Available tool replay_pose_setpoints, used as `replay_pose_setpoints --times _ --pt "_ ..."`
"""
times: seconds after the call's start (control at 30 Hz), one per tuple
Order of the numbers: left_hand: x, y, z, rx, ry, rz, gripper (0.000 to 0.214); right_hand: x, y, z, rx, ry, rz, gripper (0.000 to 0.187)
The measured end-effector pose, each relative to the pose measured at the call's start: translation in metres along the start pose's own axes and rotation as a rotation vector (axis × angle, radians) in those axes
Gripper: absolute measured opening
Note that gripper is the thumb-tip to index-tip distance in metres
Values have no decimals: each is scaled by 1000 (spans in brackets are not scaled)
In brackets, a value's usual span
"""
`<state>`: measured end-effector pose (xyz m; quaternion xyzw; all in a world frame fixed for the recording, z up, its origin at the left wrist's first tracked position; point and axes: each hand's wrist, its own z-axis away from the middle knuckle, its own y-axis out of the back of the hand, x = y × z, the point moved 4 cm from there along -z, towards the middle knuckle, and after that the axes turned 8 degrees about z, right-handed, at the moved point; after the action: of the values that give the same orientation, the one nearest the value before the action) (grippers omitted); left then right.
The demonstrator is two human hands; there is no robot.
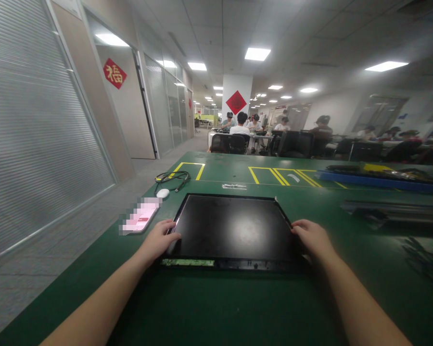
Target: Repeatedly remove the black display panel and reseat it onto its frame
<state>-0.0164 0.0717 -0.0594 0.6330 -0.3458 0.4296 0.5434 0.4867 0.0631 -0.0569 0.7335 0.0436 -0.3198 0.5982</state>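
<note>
A black flat display panel [234, 228] lies face up on the green table [216, 307] in front of me. A strip of green circuit board [187, 263] shows along its near left edge. My left hand [159, 240] grips the panel's left edge, fingers curled over it. At the right edge, my right hand [312, 237] grips the panel with its fingers wrapped round the frame.
A pink phone [140, 217], a white mouse [162, 193] and a coiled black cable [173, 178] lie at the left. Yellow tape boxes [274, 175] mark the far table. A blue tray [378, 180] and dark metal parts [393, 211] sit right. Several people sit at desks behind.
</note>
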Motion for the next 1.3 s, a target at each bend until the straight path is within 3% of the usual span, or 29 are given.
replay_pose_setpoints --times 0.67,0.97,1.13,1.3 --pt "14 0 5 17 -80 -46 28 -2 2 3 -6 -2 12 23" --pt "25 -1 19 -185 -205 -256 67 -4 3 2 8 7 73 23" --pt "27 4 18 -240 -306 -331 63 -2 2 2 -1 15 53 23" --pt "31 7 21 -334 -312 -219 54 1 0 2 -12 -7 15 24"
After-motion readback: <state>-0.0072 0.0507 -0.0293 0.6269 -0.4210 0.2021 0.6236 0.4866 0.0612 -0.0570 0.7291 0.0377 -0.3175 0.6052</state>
